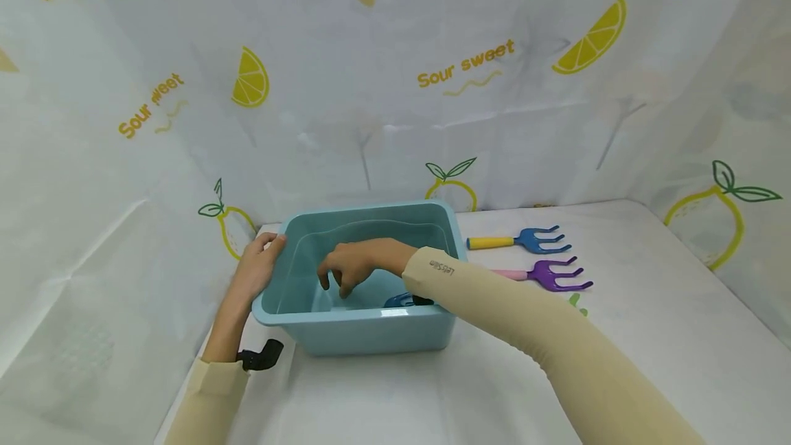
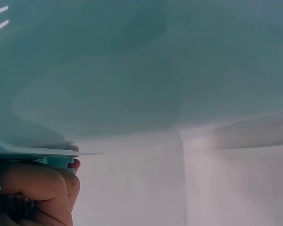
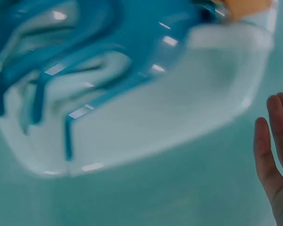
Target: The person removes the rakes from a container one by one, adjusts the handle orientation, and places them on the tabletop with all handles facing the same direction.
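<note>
In the basin (image 1: 371,335), by its near wall, lies a blue fork (image 3: 144,28). The left hand (image 1: 255,268) grips its rim; the right hand (image 1: 351,266) pinches nothing, fingers parted, apparently mid-reach. Gripping that fork would mean drawing back. Beyond, on the worktop (image 1: 649,253): a purple fork (image 1: 550,275) (right sleeve (image 1: 525,318) overlapping its handle), a yellow-handled fork (image 1: 534,240).

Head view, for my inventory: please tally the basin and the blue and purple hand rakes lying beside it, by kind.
Light-blue basin: 1
Blue hand rake with yellow handle: 1
Purple hand rake with pink handle: 1
Total: 3
</note>
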Tool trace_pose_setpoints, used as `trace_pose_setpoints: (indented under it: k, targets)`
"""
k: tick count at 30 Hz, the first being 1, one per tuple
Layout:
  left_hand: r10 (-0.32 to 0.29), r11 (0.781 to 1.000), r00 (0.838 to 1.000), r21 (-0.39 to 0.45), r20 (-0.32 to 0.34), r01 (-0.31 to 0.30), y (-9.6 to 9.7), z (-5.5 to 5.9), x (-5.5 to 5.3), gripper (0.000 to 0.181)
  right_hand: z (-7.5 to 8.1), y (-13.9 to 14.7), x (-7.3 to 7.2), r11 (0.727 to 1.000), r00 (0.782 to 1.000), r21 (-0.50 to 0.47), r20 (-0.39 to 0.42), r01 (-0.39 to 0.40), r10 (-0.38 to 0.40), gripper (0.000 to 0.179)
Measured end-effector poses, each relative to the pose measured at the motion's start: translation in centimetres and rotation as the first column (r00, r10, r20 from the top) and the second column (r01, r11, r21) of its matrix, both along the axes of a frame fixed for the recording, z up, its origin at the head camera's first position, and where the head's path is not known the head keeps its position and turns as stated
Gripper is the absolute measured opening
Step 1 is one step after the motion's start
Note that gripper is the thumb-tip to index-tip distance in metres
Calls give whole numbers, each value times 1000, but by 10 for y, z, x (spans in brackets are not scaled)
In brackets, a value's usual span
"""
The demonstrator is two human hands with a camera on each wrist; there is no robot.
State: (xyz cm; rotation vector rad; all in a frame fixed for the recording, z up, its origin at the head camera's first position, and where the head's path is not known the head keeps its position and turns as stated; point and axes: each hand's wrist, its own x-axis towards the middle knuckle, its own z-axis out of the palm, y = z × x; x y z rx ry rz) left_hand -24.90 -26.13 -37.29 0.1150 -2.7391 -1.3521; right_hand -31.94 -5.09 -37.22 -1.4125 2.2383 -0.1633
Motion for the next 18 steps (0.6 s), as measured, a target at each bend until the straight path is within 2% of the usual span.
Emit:
trace_pose_setpoints:
  k: [7,13,18]
  targets:
    - [-5,1000,1000,8,-4,5,-1,2,2,57,-11,0,5,997,996,71,81,21,-27,38]
    - [-12,1000,1000,14,-8,12,-2,0,2,57,-20,4,8,993,980,104,184,54,-73,32]
    - [-16,1000,1000,10,-7,16,0,0,1,57,-25,5,8,987,972,135,204,86,-113,33]
